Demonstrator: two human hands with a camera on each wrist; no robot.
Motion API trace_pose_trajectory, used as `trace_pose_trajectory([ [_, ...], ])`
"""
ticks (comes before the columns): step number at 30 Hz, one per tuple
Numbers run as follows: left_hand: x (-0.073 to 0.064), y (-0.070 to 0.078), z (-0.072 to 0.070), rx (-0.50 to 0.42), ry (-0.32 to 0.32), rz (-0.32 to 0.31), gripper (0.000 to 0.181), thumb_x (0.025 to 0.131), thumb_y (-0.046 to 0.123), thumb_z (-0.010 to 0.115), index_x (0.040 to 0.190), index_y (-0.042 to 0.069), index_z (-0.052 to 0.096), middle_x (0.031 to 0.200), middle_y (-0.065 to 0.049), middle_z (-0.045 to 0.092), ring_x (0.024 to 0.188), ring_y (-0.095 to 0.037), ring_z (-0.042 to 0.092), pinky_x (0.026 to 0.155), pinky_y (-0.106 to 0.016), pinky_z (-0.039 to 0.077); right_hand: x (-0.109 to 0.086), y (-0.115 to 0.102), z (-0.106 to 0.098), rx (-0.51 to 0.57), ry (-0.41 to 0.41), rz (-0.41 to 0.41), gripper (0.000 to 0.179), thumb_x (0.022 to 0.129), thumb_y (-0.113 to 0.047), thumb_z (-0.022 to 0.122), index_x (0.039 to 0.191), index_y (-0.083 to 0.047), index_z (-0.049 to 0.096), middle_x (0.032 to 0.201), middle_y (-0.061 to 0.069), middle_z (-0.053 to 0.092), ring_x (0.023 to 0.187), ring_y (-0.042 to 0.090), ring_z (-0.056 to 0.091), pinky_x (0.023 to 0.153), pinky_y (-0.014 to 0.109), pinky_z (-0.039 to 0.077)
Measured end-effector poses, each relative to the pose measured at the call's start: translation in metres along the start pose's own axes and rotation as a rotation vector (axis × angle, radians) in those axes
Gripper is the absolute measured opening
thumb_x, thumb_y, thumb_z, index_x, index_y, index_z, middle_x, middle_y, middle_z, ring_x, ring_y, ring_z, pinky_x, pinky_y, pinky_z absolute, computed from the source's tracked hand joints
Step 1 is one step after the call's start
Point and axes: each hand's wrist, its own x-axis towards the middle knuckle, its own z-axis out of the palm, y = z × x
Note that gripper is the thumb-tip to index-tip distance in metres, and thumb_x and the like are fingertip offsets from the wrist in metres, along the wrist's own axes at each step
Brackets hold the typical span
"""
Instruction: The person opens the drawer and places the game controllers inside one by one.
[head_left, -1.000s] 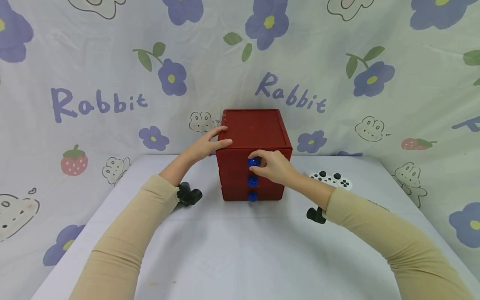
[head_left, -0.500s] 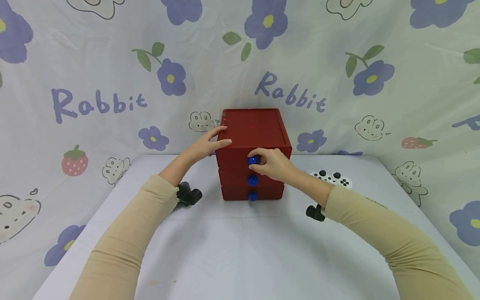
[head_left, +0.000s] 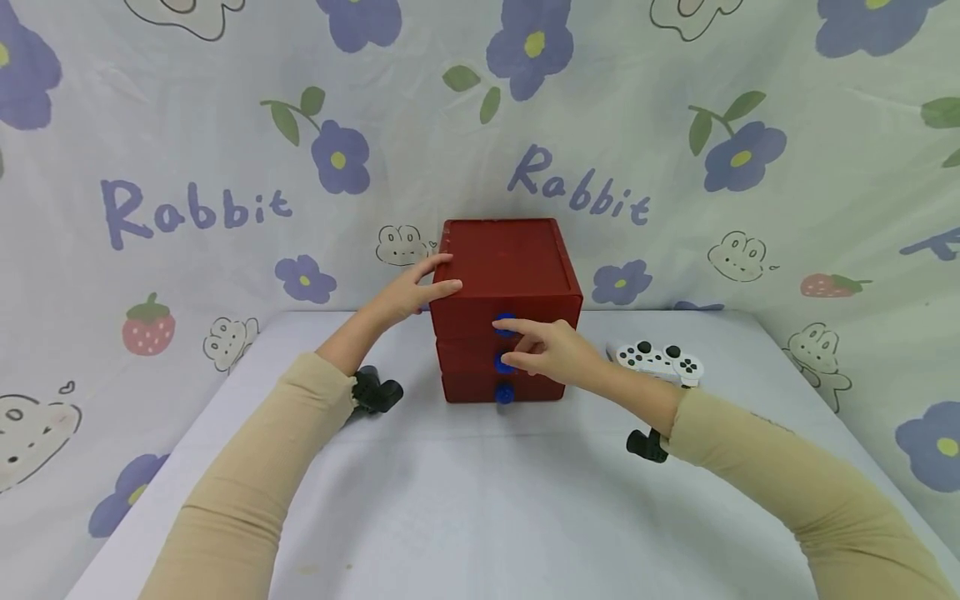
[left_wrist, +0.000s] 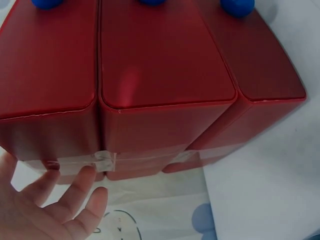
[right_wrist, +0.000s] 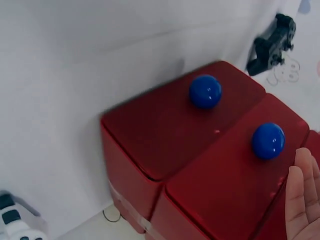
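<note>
A red cabinet (head_left: 498,258) of three stacked drawers stands on the white table, a round blue knob on each drawer front. My left hand (head_left: 412,293) rests at the cabinet's upper left edge, fingers spread; the left wrist view shows these fingers (left_wrist: 80,190) by its taped side. In front of the drawers is my right hand (head_left: 558,354), index finger extended across the top knob (head_left: 506,325) and thumb near the middle knob (head_left: 502,362). It grips neither. The bottom knob (head_left: 505,393) is uncovered. In the right wrist view, fingertips (right_wrist: 296,185) are just beside the middle knob (right_wrist: 268,141).
A white game controller (head_left: 660,362) lies on the table right of the cabinet, partly behind the right forearm. In the right wrist view a black game controller (right_wrist: 272,45) lies on the cabinet's other side. A patterned cloth (head_left: 420,108) hangs behind.
My right hand has let go of the top knob and shifted slightly down and to the right, its index finger straightened. My left hand has stayed in place, as has the cabinet.
</note>
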Motion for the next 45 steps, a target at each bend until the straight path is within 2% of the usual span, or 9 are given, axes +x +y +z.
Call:
trace_pose_trajectory([
  [3, -0.009, 0.011, 0.001, 0.002, -0.008, 0.003, 0.066, 0.090, 0.035, 0.052, 0.146, 0.020, 0.020, 0.153, -0.011, 0.009, 0.135, -0.037, 0.018, 0.098, -0.060, 0.030, -0.005, 0.003, 0.005, -0.016, -0.012, -0.025, 0.044, 0.084, -0.020, 0.066, 0.126, -0.008, 0.055, 0.078, 0.004, 0.068, 0.061, 0.009, 0.059, 0.059, 0.022, 0.050],
  [6, -0.018, 0.021, 0.002, 0.003, -0.014, 0.009, 0.065, 0.091, 0.032, 0.050, 0.147, 0.017, 0.020, 0.153, -0.013, 0.009, 0.135, -0.037, 0.018, 0.099, -0.060, 0.029, -0.006, 0.008, 0.010, -0.017, -0.034, -0.015, 0.043, 0.084, -0.021, 0.066, 0.124, -0.007, 0.057, 0.077, 0.003, 0.068, 0.061, 0.009, 0.060, 0.058, 0.021, 0.050],
  [11, -0.024, 0.026, 0.004, -0.016, -0.012, 0.008, 0.065, 0.091, 0.031, 0.049, 0.147, 0.016, 0.020, 0.152, -0.013, 0.009, 0.135, -0.036, 0.019, 0.100, -0.059, 0.029, -0.005, 0.018, 0.021, 0.012, -0.067, 0.020, 0.043, 0.085, -0.021, 0.065, 0.124, -0.006, 0.056, 0.076, 0.005, 0.067, 0.059, 0.015, 0.062, 0.056, 0.021, 0.050],
  [17, -0.022, 0.025, 0.004, -0.014, -0.009, 0.012, 0.065, 0.091, 0.032, 0.050, 0.147, 0.017, 0.020, 0.152, -0.013, 0.010, 0.136, -0.037, 0.017, 0.099, -0.060, 0.029, -0.004, 0.030, 0.031, 0.038, -0.044, 0.034, 0.042, 0.084, -0.016, 0.066, 0.122, -0.004, 0.057, 0.072, 0.005, 0.066, 0.058, 0.025, 0.062, 0.054, 0.021, 0.050],
  [25, -0.021, 0.024, 0.004, -0.005, -0.009, 0.018, 0.065, 0.091, 0.032, 0.050, 0.146, 0.016, 0.020, 0.152, -0.013, 0.010, 0.136, -0.036, 0.017, 0.099, -0.060, 0.029, 0.002, 0.041, 0.039, 0.058, 0.001, 0.046, 0.038, 0.084, -0.017, 0.066, 0.119, -0.004, 0.059, 0.073, 0.010, 0.067, 0.055, 0.019, 0.061, 0.055, 0.022, 0.050],
  [32, 0.005, -0.004, 0.002, 0.004, 0.027, 0.031, 0.067, 0.087, 0.044, 0.054, 0.145, 0.026, 0.024, 0.152, -0.007, 0.013, 0.134, -0.033, 0.022, 0.095, -0.059, 0.034, 0.007, 0.046, 0.043, 0.047, 0.080, 0.003, 0.028, 0.082, -0.011, 0.066, 0.109, -0.002, 0.064, 0.068, 0.006, 0.065, 0.055, 0.009, 0.058, 0.055, 0.020, 0.049],
  [38, 0.005, -0.004, 0.001, 0.001, 0.036, 0.017, 0.067, 0.087, 0.043, 0.054, 0.144, 0.026, 0.025, 0.152, -0.007, 0.014, 0.133, -0.033, 0.023, 0.095, -0.059, 0.034, 0.009, 0.046, 0.044, -0.033, 0.086, -0.055, 0.026, 0.081, -0.010, 0.067, 0.106, -0.002, 0.063, 0.070, 0.005, 0.066, 0.061, 0.010, 0.059, 0.058, 0.019, 0.049],
  [45, 0.003, -0.005, 0.001, -0.012, 0.033, 0.021, 0.068, 0.087, 0.043, 0.054, 0.145, 0.026, 0.024, 0.152, -0.007, 0.013, 0.134, -0.034, 0.021, 0.096, -0.060, 0.032, 0.006, 0.043, 0.045, -0.078, 0.072, -0.065, 0.026, 0.081, -0.012, 0.068, 0.105, -0.003, 0.062, 0.067, 0.003, 0.065, 0.059, 0.009, 0.057, 0.056, 0.018, 0.047],
])
